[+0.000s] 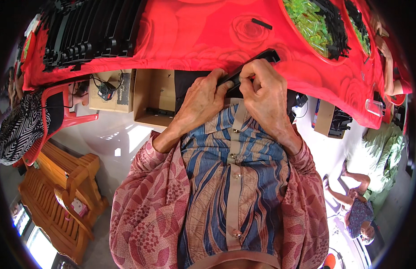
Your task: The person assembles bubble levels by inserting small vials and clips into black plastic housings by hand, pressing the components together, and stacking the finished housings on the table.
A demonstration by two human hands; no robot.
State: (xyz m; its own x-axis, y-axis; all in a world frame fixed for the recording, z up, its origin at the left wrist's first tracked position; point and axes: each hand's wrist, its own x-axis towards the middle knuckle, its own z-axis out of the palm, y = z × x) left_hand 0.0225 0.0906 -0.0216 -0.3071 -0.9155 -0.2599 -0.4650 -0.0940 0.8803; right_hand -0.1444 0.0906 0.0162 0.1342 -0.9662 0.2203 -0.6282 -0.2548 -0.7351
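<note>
A long black plastic part [271, 56] lies slantwise at the near edge of the red tablecloth, held between both hands. My left hand [202, 96] grips its lower left end, thumb and fingers closed around it. Higher along the part, my right hand [264, 89] is closed in a pinch against it; whatever small piece may be between those fingertips is hidden. Beyond the hands, a small black strip [261, 23] lies alone on the cloth. Many similar long black parts [93, 31] are stacked side by side at the far left.
At the far right, red-rimmed trays [292, 23] hold green-yellow translucent pieces and small black pieces. Another person's arm [387, 67] reaches in at the right edge. An open cardboard box [143, 101] sits below the table edge, near a red chair [48, 116] and wooden bench [60, 197].
</note>
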